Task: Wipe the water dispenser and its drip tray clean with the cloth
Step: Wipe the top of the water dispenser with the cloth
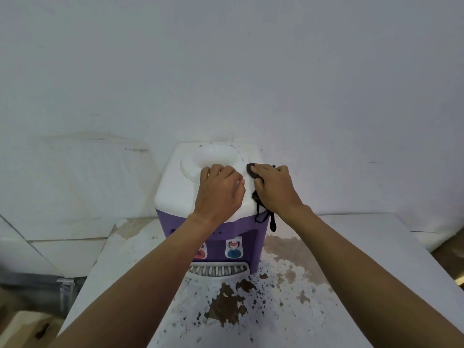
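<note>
A small water dispenser (175, 194) with a white top and purple body stands on a worn white table. Its grey slotted drip tray (218, 271) juts out at the front base, below a red tap and a blue tap. My left hand (219, 192) rests on the white top beside the round bottle well, fingers curled over its rim. My right hand (275, 189) presses a black cloth (251, 169) onto the top's right side. A loose strand of the cloth hangs down over the purple side.
The table (326, 310) has peeling paint with brown patches in front of and right of the dispenser. A white wall (226, 71) rises directly behind it. A cardboard box (22, 327) sits at the lower left, beside the table.
</note>
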